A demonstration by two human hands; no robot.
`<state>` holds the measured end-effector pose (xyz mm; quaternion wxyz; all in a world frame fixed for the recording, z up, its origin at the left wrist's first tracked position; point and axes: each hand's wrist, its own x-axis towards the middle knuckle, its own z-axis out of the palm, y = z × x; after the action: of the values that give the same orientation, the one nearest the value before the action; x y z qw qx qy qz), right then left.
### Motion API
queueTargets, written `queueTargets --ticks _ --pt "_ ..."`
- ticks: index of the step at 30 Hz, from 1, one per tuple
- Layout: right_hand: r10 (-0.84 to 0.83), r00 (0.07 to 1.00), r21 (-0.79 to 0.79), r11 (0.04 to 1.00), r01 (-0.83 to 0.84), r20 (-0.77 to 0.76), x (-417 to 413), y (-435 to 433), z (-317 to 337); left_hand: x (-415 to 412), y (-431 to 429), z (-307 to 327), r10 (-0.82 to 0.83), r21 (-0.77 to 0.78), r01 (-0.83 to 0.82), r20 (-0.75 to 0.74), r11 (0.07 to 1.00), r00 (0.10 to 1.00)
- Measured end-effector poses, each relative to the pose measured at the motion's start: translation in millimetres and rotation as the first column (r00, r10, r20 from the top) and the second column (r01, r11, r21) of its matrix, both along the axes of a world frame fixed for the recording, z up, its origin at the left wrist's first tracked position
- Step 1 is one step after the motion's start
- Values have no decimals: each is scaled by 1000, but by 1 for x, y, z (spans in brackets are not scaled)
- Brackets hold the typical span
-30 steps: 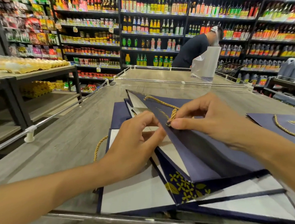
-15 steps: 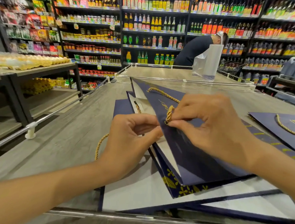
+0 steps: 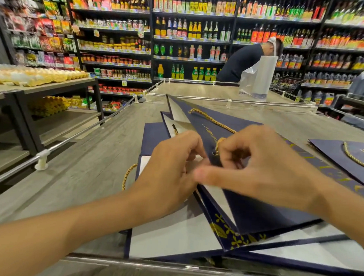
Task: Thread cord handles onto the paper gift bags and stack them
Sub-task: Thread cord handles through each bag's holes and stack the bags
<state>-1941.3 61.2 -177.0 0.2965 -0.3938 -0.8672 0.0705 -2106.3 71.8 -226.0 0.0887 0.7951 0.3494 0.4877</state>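
A navy paper gift bag point(image 3: 255, 210) with gold print lies tilted on other flat navy bags point(image 3: 172, 237) on the wooden table point(image 3: 81, 171). A gold cord handle point(image 3: 211, 119) loops across its top flap. My right hand point(image 3: 265, 168) pinches the cord's end at a hole near the flap's edge. My left hand point(image 3: 171, 173) holds the flap's edge from the left, fingers curled on it. Another gold cord point(image 3: 128, 173) sticks out to the left from under the pile.
One more navy bag with a gold cord point(image 3: 347, 157) lies at the right. A white plastic bag point(image 3: 258, 78) stands at the table's far end, with a person point(image 3: 243, 61) bent over behind it. Clear rails edge the table. Shelves of bottles fill the background.
My right hand has turned, thumb now stretched out to the left, still working the cord end at the hole. The bag's flap has lifted slightly. My left hand has closed in on the flap.
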Motion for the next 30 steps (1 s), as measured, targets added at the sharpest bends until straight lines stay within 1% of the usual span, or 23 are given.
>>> queueTargets --ticks 1,3,6,9,12,14,17,20,22,24,25,26,27,28,29,30 --pt "-22 999 26 999 21 38 -2 -2 -3 0 0 0 -2 -3 2 -32 1000 999" --pt "-38 999 49 998 36 35 -2 -1 -4 -2 0 0 -7 0 7 -77 1000 997" --pt "-17 995 11 1000 19 -97 -2 3 -1 -1 0 1 7 -4 -7 -81 1000 997" --pt "-33 977 14 999 36 -211 -1 5 0 -1 0 2 0 -14 -1 -62 1000 998" --pt "-64 943 43 996 82 -325 4 11 2 -2 -2 2 -74 -38 72 -54 997 996" --pt "-85 944 42 994 103 -318 7 14 2 -3 -1 1 -85 -77 84 -6 993 996" --pt "-105 966 67 990 124 -238 5 15 -4 -2 4 0 -20 -117 26 53 993 998" --pt "-141 962 89 982 166 -232 3 13 -9 -1 5 0 18 -145 -14 27 989 999" --pt "-168 958 106 975 197 -230 2 11 -10 -2 7 0 62 -217 -53 33 975 998" --pt "-163 965 116 975 189 -207 1 9 -11 -2 10 2 80 -381 -34 107 924 991" --pt "-140 972 106 981 161 -187 -1 8 -11 -2 11 3 68 -486 39 199 873 978" --pt "-106 979 71 990 120 -176 -2 8 -12 0 13 5 62 -570 136 315 810 947" --pt "-73 980 12 997 76 -183 -3 11 -11 0 14 7 92 -629 208 410 749 907" --pt "-58 977 -46 998 50 -207 -1 16 -9 -1 17 6 130 -666 233 448 709 885" --pt "-79 970 -71 995 64 -229 4 24 -6 -2 20 5 156 -693 213 429 688 890" --pt "-136 961 -70 990 122 -240 12 36 -3 -4 23 3 163 -711 174 379 681 911"
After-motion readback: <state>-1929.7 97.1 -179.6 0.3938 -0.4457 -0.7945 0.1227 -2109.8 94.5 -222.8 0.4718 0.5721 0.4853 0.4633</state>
